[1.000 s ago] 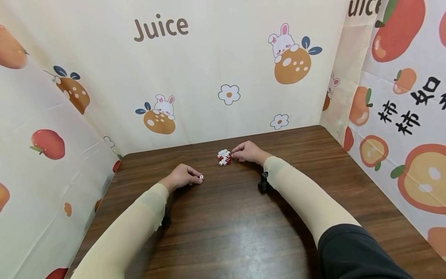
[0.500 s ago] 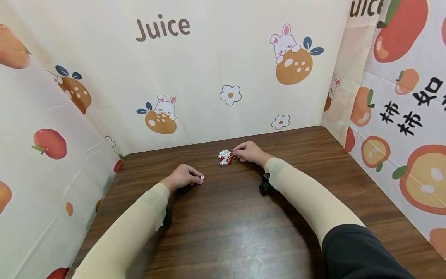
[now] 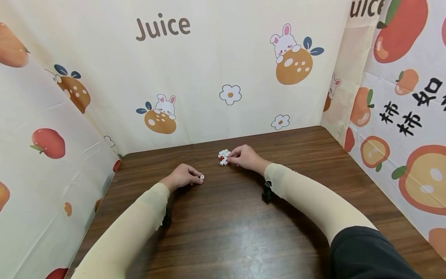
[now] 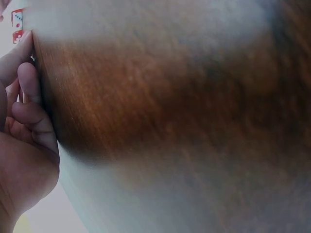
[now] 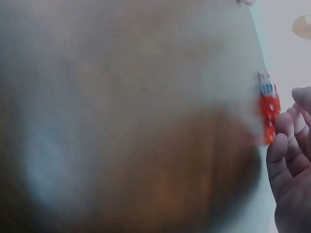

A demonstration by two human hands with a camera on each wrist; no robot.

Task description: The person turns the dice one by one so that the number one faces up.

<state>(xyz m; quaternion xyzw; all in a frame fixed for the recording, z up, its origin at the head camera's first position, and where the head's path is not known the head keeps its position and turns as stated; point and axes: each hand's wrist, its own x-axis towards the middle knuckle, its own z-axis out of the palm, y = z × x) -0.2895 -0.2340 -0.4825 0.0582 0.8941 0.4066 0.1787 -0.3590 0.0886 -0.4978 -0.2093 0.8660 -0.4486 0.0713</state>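
In the head view, my left hand (image 3: 182, 176) rests on the table, thumb and index finger pinching a small stack of red and white dice (image 3: 202, 177). The left wrist view shows a white-faced die (image 4: 17, 19) over a red-faced die (image 4: 18, 37), right at a fingertip. My right hand (image 3: 244, 157) reaches in from the right to a cluster of dice (image 3: 223, 153), its thumb and index finger spread at the cluster's near right side. In the right wrist view, bent fingers stand beside red and white dice (image 5: 268, 104). The hand covers part of the cluster.
Both hands work over a brown wood-grain table (image 3: 223, 224). A patterned cloth backdrop (image 3: 202, 69) rises behind its far edge, with more printed cloth on the left and right sides. A black wrist camera (image 3: 266, 192) hangs under the right wrist, close to the table.
My right hand has moved left and slightly nearer, from the cluster's right edge to partly over it, hiding red dice there. The left hand stays at its small stack.
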